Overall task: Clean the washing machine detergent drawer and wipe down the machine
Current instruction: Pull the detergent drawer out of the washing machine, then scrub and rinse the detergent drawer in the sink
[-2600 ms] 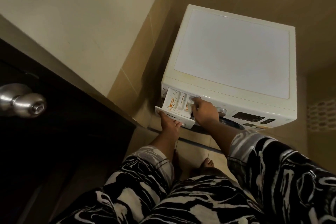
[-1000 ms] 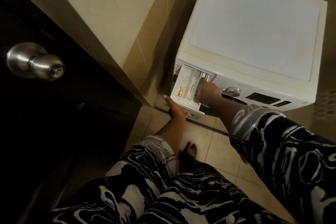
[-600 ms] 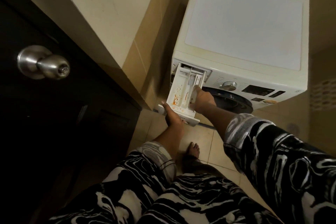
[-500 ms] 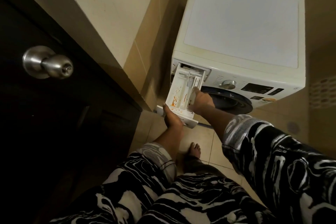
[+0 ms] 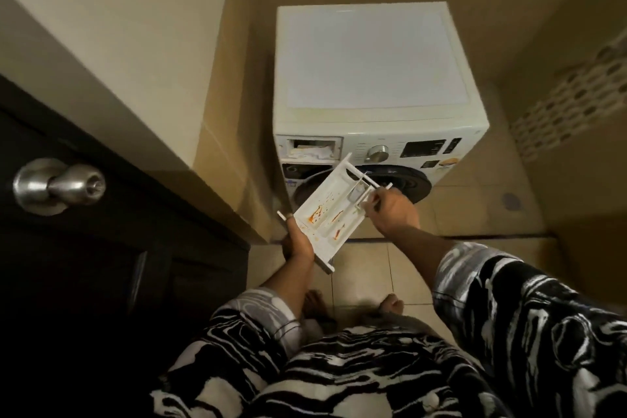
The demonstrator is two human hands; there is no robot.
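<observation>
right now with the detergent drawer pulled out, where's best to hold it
Probably the two ends of the detergent drawer, from outside its walls: it is long, tilted, with orange residue inside. The left hand grips the front-panel end, the right hand the rear.

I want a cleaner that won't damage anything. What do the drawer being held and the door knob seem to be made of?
Detergent drawer: probably moulded white plastic with a matt finish, judging by its thin divider walls and the orange stains sitting on its surface.
Door knob: likely metal with a satin silver finish, judging by the soft highlights on its rounded face.
</observation>
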